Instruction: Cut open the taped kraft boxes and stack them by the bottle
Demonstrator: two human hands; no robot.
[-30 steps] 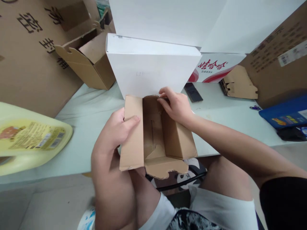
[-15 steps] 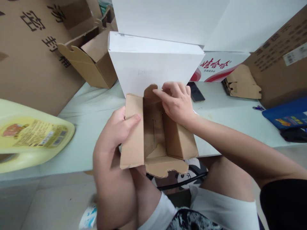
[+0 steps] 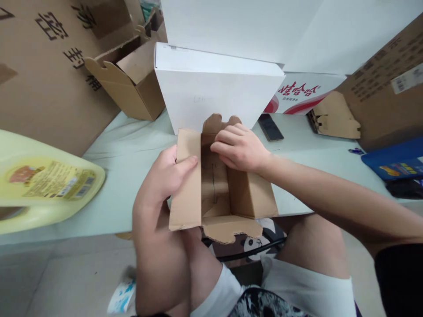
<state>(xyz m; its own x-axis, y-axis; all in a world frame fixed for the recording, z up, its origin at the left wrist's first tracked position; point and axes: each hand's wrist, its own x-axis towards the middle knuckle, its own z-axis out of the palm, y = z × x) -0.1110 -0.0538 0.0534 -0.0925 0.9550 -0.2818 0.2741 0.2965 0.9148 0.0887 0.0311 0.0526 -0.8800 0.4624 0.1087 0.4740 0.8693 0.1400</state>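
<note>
A small brown cardboard box (image 3: 214,189) stands open at the top, tilted toward me at the table's front edge. Its left flap (image 3: 187,189) is folded outward, and a notched flap (image 3: 233,229) hangs out at the near end. My left hand (image 3: 168,171) grips the left side, thumb lying on the flap. My right hand (image 3: 239,147) is closed, its fingers curled down inside the far end, against the box's inner panel. Behind the fingers, two rounded tabs (image 3: 212,123) stick up. What the right fingertips press on is partly hidden.
White boxes (image 3: 214,92) stand just behind. A phone (image 3: 271,127) and a flattened carton (image 3: 335,116) lie to the right. Another open cardboard box (image 3: 132,88) is at the back left. A yellow jug (image 3: 49,185) stands at the left, a blue package (image 3: 396,154) at the right.
My right hand has shifted from the far right tab down into the box, its fingers now curled. A second tab shows at the far end. The left hand keeps its hold.
</note>
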